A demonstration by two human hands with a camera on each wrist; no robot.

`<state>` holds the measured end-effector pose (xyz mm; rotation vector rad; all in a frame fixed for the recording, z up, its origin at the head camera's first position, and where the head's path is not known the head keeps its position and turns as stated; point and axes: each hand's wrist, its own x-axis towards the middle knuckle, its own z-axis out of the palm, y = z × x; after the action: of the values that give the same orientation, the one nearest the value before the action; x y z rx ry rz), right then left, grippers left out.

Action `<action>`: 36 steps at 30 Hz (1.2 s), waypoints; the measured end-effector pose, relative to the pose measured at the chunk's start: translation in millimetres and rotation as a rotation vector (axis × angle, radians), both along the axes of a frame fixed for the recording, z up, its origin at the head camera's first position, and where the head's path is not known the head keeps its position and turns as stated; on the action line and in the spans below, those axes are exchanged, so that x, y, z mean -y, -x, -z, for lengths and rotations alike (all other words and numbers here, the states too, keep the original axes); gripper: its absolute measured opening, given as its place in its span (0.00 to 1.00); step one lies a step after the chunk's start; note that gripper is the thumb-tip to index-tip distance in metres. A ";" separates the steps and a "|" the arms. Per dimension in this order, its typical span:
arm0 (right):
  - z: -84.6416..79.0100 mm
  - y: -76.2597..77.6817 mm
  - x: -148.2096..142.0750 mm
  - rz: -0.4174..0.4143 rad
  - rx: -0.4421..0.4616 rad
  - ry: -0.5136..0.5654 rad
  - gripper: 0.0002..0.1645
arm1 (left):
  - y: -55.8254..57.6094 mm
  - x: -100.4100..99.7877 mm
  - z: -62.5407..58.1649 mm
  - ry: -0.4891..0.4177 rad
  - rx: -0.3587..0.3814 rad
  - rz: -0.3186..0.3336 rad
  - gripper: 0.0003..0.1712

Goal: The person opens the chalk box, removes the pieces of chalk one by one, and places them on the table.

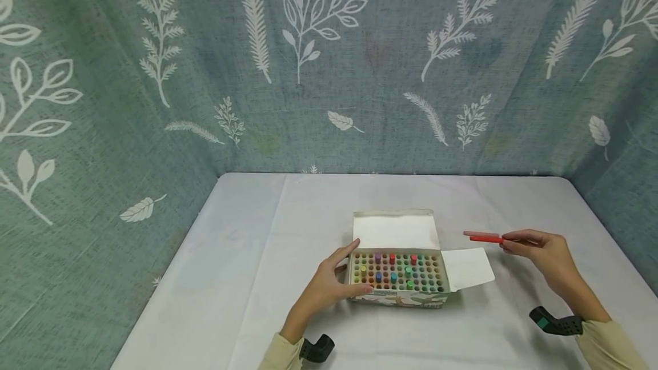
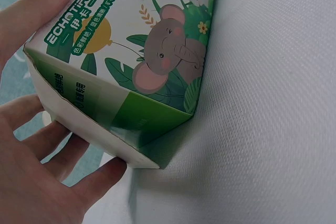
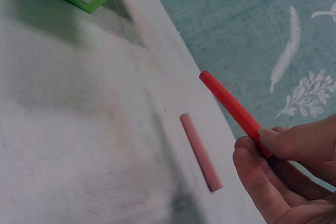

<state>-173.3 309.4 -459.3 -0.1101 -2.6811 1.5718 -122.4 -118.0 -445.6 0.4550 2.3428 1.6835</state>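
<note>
An open chalk box [image 1: 401, 299] printed with cartoon animals sits on the table, its inside a grid of holes. Several coloured chalk sticks stand in the holes, among them a purple one [image 1: 377, 257] and a yellow one [image 1: 362, 270]. My left hand [image 1: 326, 281] grips the box's left end, thumb along the front, fingers spread behind an end flap [image 2: 94, 121]. Off to the box's right, my right hand [image 1: 540, 250] pinches a red chalk stick [image 3: 231, 106] by one end, pointing left. A duller pink-red chalk stick [image 3: 201, 153] lies on the table beyond it.
The box's white lid [image 1: 396, 230] stands raised at the back, and a side flap [image 1: 468, 269] sticks out to the right. White cloth [image 1: 288, 216] covers the table. A patterned blue-green curtain [image 1: 385, 73] closes off the back and sides.
</note>
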 end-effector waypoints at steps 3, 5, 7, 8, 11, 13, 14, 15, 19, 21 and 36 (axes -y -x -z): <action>7.7 4.6 -1.1 0.040 0.036 -0.010 0.25 | 0.3 0.1 1.2 -0.001 -0.003 -0.001 0.51; 12.8 7.1 -1.4 0.056 0.050 -0.018 0.26 | 0.3 0.3 1.7 -0.003 -0.006 -0.004 0.51; 17.8 9.7 -1.0 0.076 0.062 -0.034 0.27 | 0.0 0.6 1.7 -0.002 -0.008 -0.009 0.51; 19.9 10.8 -0.7 0.081 0.070 -0.039 0.27 | -0.3 0.7 1.5 -0.003 -0.010 -0.010 0.51; 24.9 13.2 0.6 0.088 0.089 -0.063 0.28 | -1.1 0.8 0.6 -0.005 -0.018 -0.010 0.51; 27.4 14.3 1.1 0.078 0.096 -0.070 0.29 | -1.7 0.7 -0.4 -0.008 -0.018 -0.010 0.51; 28.7 14.8 1.1 0.078 0.100 -0.068 0.29 | -2.0 0.8 -0.7 -0.009 -0.019 -0.010 0.50; 30.0 15.4 1.1 0.076 0.101 -0.060 0.28 | -2.2 0.9 -1.1 -0.008 -0.015 -0.011 0.50; 32.9 17.1 1.4 0.066 0.097 -0.025 0.25 | -2.4 0.7 -1.1 -0.010 -0.010 -0.013 0.50; 33.1 17.6 1.8 0.061 0.092 -0.021 0.24 | -2.3 0.5 -1.0 -0.014 -0.011 -0.011 0.50; 30.9 16.8 6.0 0.019 -0.007 -0.233 0.17 | -1.5 -0.2 -2.1 0.002 -0.002 -0.005 0.51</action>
<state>-190.2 303.4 -490.2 -0.1227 -2.8229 1.2406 -120.9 -117.8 -443.5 0.4516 2.3484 1.6836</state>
